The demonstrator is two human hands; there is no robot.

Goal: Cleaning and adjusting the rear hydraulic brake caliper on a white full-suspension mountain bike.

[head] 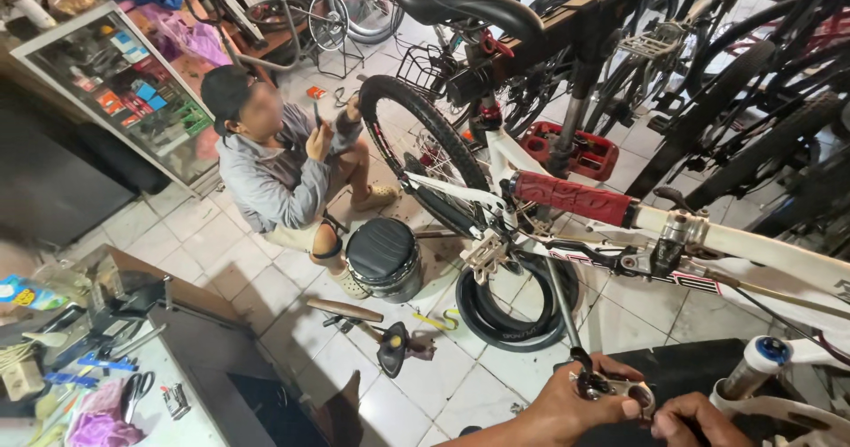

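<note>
My left hand (567,404) is closed around a small silver metal bike fitting (620,388) at the bottom of the view. A thin cable (558,298) runs up from it toward the white bicycle. My right hand (695,422) sits just to the right, its fingertips pinching the fitting's right end. Above my hands the white handlebar (761,248) carries a red grip (571,197) and a brake lever (620,258). A white fork leg with a blue cap (760,355) stands right of my hands.
Another person (283,164) crouches on the tiled floor looking at a phone. A black bucket (383,254) and a loose tyre (513,312) lie under the bike's rear wheel (416,142). A cluttered workbench with scissors (137,390) is at left; more bicycles (744,75) crowd the right.
</note>
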